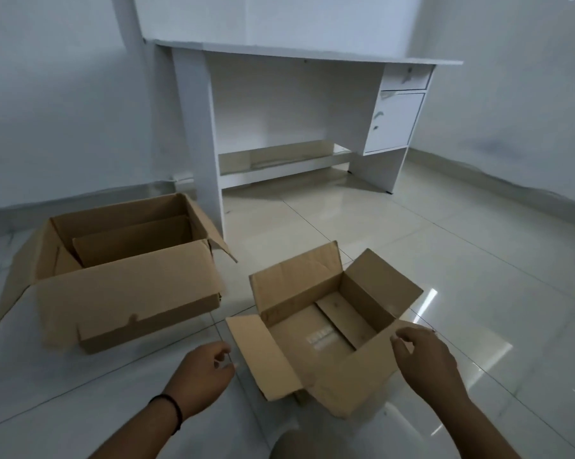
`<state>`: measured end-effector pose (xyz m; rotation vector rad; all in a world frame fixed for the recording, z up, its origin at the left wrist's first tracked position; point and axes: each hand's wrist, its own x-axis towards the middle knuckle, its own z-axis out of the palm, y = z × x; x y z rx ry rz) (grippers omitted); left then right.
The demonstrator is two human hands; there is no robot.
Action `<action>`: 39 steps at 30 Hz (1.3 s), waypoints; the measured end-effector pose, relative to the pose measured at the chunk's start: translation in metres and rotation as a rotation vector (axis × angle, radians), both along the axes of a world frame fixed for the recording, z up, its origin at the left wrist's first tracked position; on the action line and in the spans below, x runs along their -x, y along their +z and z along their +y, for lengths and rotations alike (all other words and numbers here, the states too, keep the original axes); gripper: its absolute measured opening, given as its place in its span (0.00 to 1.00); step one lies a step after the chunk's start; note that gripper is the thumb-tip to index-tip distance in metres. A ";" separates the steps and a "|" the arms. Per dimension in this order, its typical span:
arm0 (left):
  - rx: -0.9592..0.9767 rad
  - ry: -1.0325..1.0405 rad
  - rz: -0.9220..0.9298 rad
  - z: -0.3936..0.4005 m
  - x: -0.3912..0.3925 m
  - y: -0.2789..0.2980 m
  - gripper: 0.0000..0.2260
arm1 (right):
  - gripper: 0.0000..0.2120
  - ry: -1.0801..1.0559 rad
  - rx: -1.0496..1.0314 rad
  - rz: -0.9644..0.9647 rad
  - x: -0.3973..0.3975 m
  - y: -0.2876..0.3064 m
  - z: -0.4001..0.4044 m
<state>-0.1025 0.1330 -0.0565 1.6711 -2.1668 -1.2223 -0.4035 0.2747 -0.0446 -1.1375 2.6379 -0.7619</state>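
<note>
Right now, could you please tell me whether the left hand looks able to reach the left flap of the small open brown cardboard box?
Probably yes: the left hand hovers just beside the left flap of the small open brown cardboard box, and nothing on the pale tiled floor blocks it.

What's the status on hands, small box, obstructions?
Left hand loosely curled, empty, beside small brown cardboard box. Right hand at its near flap, grip unclear. Box open, flaps out. Larger brown cardboard box left, apart.

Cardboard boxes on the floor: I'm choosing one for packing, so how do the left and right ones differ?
The left box is larger than the right box. The left box holds a cardboard piece; the right box looks empty. Both are brown and open-topped.
</note>
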 end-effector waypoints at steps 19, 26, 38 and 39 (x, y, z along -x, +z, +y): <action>-0.344 0.514 0.051 -0.030 0.093 -0.105 0.12 | 0.18 0.025 -0.355 0.050 0.096 -0.067 -0.080; -0.020 0.492 0.142 -0.068 0.099 -0.084 0.12 | 0.31 -0.048 -0.481 0.046 0.146 -0.092 -0.103; -0.194 0.448 0.114 -0.068 0.116 -0.093 0.14 | 0.04 -0.047 -0.302 -0.072 0.160 -0.121 -0.100; -0.191 0.454 0.125 -0.066 0.115 -0.092 0.14 | 0.04 -0.050 -0.269 -0.105 0.153 -0.118 -0.098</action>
